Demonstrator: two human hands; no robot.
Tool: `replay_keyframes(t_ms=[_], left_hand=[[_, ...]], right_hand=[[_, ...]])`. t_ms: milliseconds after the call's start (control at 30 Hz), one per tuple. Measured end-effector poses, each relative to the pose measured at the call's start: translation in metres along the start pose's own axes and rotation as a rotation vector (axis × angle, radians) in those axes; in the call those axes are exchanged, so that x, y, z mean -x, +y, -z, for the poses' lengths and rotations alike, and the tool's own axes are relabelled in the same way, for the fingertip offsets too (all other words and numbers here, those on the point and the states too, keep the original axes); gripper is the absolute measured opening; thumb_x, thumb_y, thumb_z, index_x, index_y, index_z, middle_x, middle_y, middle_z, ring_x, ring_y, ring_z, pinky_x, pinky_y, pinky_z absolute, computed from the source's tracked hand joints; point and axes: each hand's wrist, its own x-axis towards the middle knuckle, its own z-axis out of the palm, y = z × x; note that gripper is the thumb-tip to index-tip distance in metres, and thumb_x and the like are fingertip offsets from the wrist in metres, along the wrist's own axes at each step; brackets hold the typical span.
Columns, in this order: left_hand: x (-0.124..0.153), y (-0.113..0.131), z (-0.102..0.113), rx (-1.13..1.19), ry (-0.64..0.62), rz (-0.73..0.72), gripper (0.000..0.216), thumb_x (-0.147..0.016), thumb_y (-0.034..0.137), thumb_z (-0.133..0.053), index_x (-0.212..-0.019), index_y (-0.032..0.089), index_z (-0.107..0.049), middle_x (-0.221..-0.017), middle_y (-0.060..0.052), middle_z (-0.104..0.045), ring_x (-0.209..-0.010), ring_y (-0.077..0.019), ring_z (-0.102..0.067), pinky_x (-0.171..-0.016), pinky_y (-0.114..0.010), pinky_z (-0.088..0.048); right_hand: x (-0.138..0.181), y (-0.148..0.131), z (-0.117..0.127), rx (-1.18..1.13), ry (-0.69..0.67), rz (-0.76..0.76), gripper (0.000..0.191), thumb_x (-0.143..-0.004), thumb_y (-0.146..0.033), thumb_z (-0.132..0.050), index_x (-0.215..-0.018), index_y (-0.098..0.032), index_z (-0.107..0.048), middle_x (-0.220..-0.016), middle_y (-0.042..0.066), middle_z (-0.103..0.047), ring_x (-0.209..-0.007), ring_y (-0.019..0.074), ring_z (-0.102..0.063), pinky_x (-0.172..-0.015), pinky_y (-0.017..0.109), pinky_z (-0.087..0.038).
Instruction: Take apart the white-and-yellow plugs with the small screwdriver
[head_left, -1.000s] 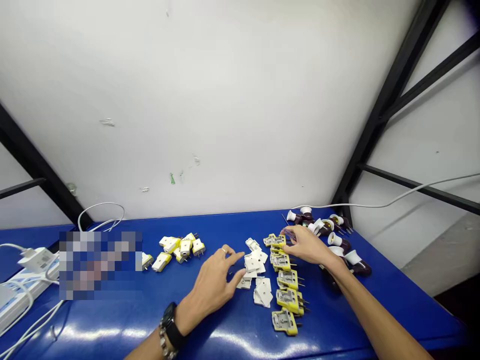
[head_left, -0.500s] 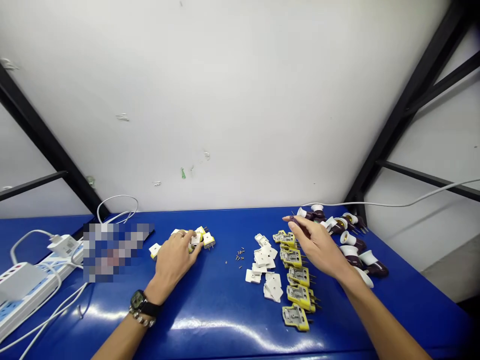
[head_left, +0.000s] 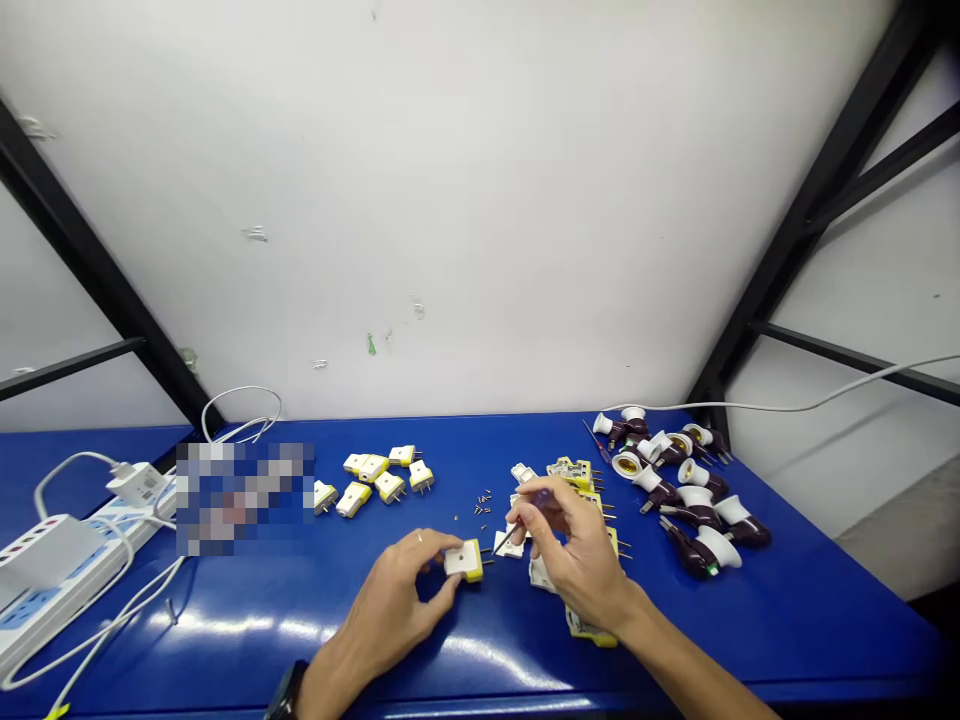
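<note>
White-and-yellow plug (head_left: 463,560) pinched in the left hand (head_left: 394,610), near bench centre: squarish body, white face, yellow end, two pins pointing right. Right hand (head_left: 577,565) grips a slim screwdriver (head_left: 514,535), its shaft slanting down just beside the pins. Hands close but apart. Tiny screws (head_left: 480,505) lie at twelve o'clock from the plug, assembled plugs (head_left: 375,475) at ten, dark-brown lamp holders (head_left: 675,510) at two, all on the blue bench (head_left: 825,620).
</note>
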Motion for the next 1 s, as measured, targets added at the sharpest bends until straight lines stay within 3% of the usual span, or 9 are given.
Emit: replay_keyframes(t_ms=[100,300,567,667,833,900,1000], left_hand=[[-0.001,0.009,-0.01,0.017,-0.034,0.013,0.031,-0.086,0.017,-0.062,-0.116,0.023,-0.067,-0.101,-0.004,-0.075,-0.087,-0.0206,-0.069,-0.082,-0.032,-0.054],[-0.005,0.013,-0.01,0.045,-0.084,0.011,0.031,-0.085,0.015,-0.063,-0.114,0.023,-0.069,-0.1,-0.004,-0.075,-0.088,-0.0212,-0.069,-0.084,-0.032,-0.054],[-0.005,0.015,-0.01,0.037,-0.034,-0.067,0.028,-0.087,0.017,-0.061,-0.113,0.024,-0.068,-0.107,-0.005,-0.075,-0.097,-0.0236,-0.069,-0.091,-0.035,-0.053],[-0.01,0.02,-0.01,0.153,-0.027,-0.052,0.022,-0.095,0.019,-0.053,-0.108,0.022,-0.07,-0.103,-0.006,-0.075,-0.093,-0.0223,-0.069,-0.085,-0.032,-0.053],[-0.016,0.019,-0.018,0.248,-0.032,0.011,0.03,-0.099,0.021,-0.044,-0.083,0.018,-0.069,-0.075,-0.002,-0.071,-0.067,-0.017,-0.064,-0.067,-0.026,-0.048],[-0.016,0.016,-0.02,0.224,-0.029,0.005,0.029,-0.099,0.02,-0.044,-0.082,0.018,-0.068,-0.072,-0.001,-0.069,-0.065,-0.0159,-0.061,-0.064,-0.025,-0.045],[-0.015,0.014,-0.021,0.218,-0.03,-0.013,0.026,-0.099,0.021,-0.045,-0.086,0.018,-0.068,-0.077,-0.002,-0.071,-0.068,-0.0161,-0.062,-0.066,-0.025,-0.045]], right_hand=[[0.002,0.004,-0.012,0.057,-0.067,-0.01,0.015,-0.102,-0.035,-0.05,-0.104,-0.022,-0.057,-0.081,0.003,-0.07,-0.066,0.0167,-0.07,-0.057,0.026,-0.054],[0.004,0.014,-0.024,0.187,-0.113,0.055,0.01,-0.101,-0.026,-0.05,-0.103,-0.022,-0.058,-0.083,0.003,-0.069,-0.071,0.0171,-0.068,-0.069,0.029,-0.053],[0.003,0.018,-0.031,0.318,-0.205,0.157,0.012,-0.098,-0.018,-0.049,-0.106,-0.021,-0.058,-0.088,0.005,-0.071,-0.077,0.0201,-0.069,-0.071,0.03,-0.052],[0.001,0.016,-0.03,0.319,-0.26,0.143,0.013,-0.099,-0.017,-0.049,-0.106,-0.022,-0.059,-0.091,0.006,-0.071,-0.08,0.0206,-0.069,-0.074,0.031,-0.052],[-0.006,0.009,-0.024,0.259,-0.289,0.129,0.016,-0.1,-0.02,-0.051,-0.109,-0.021,-0.063,-0.098,0.006,-0.07,-0.084,0.0187,-0.067,-0.074,0.029,-0.053],[-0.007,0.009,-0.024,0.211,-0.262,0.127,0.016,-0.097,-0.026,-0.058,-0.111,-0.021,-0.065,-0.099,0.006,-0.069,-0.08,0.0173,-0.066,-0.066,0.026,-0.053],[-0.007,0.012,-0.029,0.193,-0.105,0.153,0.014,-0.094,-0.031,-0.065,-0.099,-0.019,-0.069,-0.085,0.005,-0.069,-0.07,0.0165,-0.064,-0.06,0.026,-0.051]])
